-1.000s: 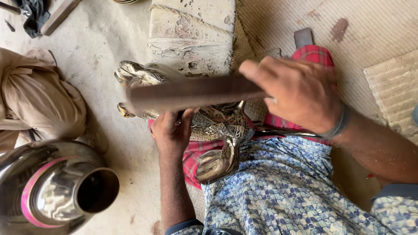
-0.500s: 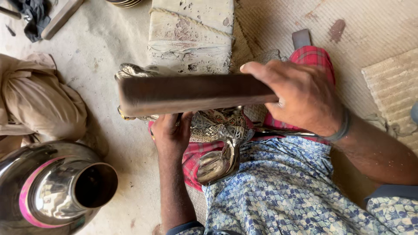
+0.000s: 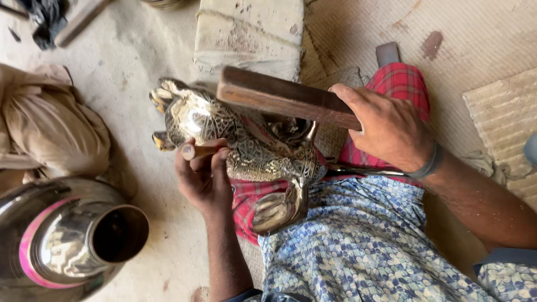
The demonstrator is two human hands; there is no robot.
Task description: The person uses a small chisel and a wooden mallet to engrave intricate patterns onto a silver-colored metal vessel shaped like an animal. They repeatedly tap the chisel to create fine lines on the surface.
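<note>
A shiny engraved metal turtle figure (image 3: 246, 145) rests across my lap on a red checked cloth (image 3: 400, 84). My left hand (image 3: 204, 176) grips a short metal punch with a rounded end, its tip set against the turtle's shell. My right hand (image 3: 389, 128) is closed on a flat dark wooden block (image 3: 279, 96), held slanting above the figure, its far end raised over the shell. One leg of the turtle (image 3: 279, 210) hangs down over my blue patterned shirt (image 3: 358, 246).
A large polished metal vase with a pink band (image 3: 67, 240) lies at the lower left. A tan cloth bundle (image 3: 50, 128) sits at the left. A worn stone block (image 3: 249, 33) stands ahead. Woven matting (image 3: 481, 50) covers the right side.
The wooden block has lifted and tilted, its far end drawn back to the right off the turtle, uncovering the shell and head. My left hand has stayed on the punch.
</note>
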